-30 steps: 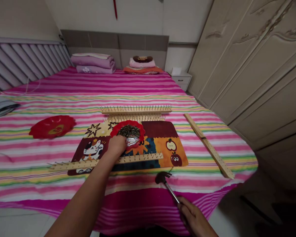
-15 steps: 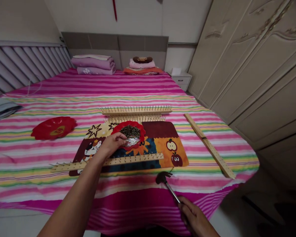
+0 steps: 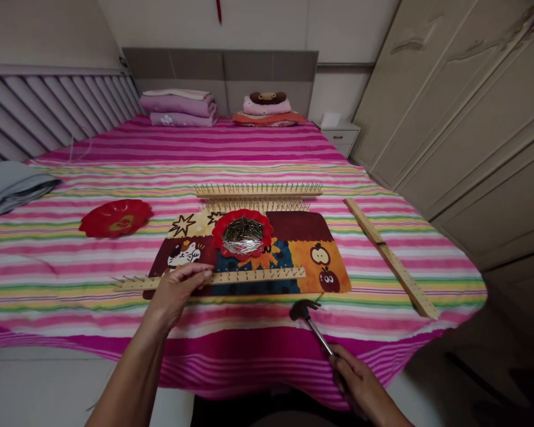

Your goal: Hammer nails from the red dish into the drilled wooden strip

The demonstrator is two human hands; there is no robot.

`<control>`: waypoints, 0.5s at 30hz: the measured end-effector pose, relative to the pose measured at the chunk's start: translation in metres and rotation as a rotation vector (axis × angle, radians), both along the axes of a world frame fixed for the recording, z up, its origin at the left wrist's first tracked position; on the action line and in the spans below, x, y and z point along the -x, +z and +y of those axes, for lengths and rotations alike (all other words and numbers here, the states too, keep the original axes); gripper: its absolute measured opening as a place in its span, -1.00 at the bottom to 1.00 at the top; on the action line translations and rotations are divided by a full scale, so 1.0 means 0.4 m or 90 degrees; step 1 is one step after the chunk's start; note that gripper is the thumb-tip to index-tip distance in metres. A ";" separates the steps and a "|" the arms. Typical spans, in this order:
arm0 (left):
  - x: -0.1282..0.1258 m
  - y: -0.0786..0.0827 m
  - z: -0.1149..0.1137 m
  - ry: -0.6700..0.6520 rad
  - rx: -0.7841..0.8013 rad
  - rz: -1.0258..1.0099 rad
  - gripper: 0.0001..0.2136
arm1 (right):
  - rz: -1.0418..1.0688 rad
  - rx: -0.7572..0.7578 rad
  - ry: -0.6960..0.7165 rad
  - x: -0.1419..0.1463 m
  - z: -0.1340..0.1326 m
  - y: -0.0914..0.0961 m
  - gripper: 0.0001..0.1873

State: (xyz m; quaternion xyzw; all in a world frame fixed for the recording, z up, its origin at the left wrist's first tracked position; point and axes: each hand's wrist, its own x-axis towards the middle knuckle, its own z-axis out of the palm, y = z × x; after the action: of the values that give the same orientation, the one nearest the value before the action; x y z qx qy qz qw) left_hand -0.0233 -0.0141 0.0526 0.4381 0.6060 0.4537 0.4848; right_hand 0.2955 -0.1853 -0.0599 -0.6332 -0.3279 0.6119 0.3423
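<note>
My left hand (image 3: pixel 182 289) is over the near wooden strip (image 3: pixel 260 275), thumb and fingers pinched together at its upper edge. What the pinch holds is too small to make out. Nails stand in a row along this strip, which lies across a patterned mat (image 3: pixel 329 233). Just beyond it is a red scalloped dish (image 3: pixel 218 232) with a heap of loose nails (image 3: pixel 244 234). My right hand (image 3: pixel 358 376) is closed around the handle of a claw hammer (image 3: pixel 318 335), its head over the near part of the bed, to the right of the strip.
Behind the dish lie wooden strips (image 3: pixel 258 194) bristling with upright nails. Two more strips (image 3: pixel 394 261) lie end to end at the right. A red plate (image 3: pixel 115 218) rests at the left, near folded grey cloth (image 3: pixel 18 187). Folded bedding (image 3: pixel 180 108) is stacked by the headboard.
My left hand has moved from the nails in the dish back toward me, to the near strip. My right hand still holds the hammer low. The view has shifted slightly.
</note>
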 end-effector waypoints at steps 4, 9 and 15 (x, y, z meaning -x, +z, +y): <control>-0.013 -0.066 -0.016 0.068 0.000 -0.029 -0.60 | -0.002 0.003 -0.013 0.001 0.001 -0.001 -0.57; -0.038 -0.121 -0.011 0.137 -0.006 0.016 -0.63 | 0.001 0.010 -0.026 0.000 0.001 -0.005 -0.53; -0.043 -0.136 -0.006 0.126 -0.019 0.154 -0.69 | -0.006 0.011 -0.030 -0.001 0.000 -0.012 -0.55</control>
State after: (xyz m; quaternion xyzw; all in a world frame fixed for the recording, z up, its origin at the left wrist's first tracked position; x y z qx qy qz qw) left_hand -0.0059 -0.0167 -0.0019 0.4345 0.6934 0.4522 0.3548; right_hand 0.2957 -0.1852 -0.0647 -0.6466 -0.3094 0.6033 0.3496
